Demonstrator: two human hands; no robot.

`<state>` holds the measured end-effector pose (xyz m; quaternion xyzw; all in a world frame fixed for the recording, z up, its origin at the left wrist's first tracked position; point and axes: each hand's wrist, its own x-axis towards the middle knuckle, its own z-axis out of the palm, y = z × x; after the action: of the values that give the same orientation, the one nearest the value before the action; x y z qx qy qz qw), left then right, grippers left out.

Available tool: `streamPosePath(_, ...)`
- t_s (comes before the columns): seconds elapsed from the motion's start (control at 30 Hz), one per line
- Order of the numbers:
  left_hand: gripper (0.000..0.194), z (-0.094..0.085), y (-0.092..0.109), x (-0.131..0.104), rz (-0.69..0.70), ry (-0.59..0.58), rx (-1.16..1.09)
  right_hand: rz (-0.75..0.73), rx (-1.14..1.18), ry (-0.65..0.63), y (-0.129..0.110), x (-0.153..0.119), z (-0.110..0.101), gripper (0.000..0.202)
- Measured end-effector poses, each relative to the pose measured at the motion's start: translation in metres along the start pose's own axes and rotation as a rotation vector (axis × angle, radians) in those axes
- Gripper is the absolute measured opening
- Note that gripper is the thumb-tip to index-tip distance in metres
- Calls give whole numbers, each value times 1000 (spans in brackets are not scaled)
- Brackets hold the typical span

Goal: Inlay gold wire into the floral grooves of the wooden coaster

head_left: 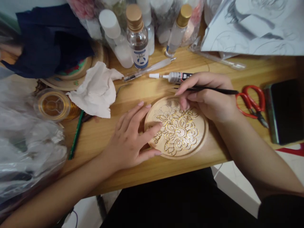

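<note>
A round wooden plate [200,144] lies near the table's front edge, its face covered with flower outlines in gold wire and faint drawn lines at the top. My left hand [133,136] rests on its left side with the fingers spread and nothing held. Over the plate's upper right, my right hand [206,93] has its fingers closed round thin black tweezers [223,91], whose tips point left. Just beyond that hand lies a white and black glue tube [175,77], partly hidden by the fingers.
Red-handled scissors [249,99] and a dark phone [286,110] lie at the right. A crumpled tissue [96,90], a wire spool [53,104] and a green pencil [76,136] are at the left. Bottles, including a labelled one [140,47], stand behind a pen [152,68].
</note>
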<state>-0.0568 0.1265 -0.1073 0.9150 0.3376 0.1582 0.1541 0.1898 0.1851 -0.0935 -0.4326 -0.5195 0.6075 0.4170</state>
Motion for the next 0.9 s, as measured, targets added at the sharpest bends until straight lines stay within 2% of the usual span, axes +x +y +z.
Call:
streamPosePath(0.3, 61, -1, 1, -2, -43, 1, 10, -8, -13, 1, -1, 0, 1, 25)
streamPosePath(0.6, 59, 1, 1, -2, -20, 1, -10, -5, 87, -27, 0, 3, 2, 28)
streamPosePath(0.9, 58, 1, -2, -2, 11, 3, -39, 0, 54, -15, -1, 2, 3, 25)
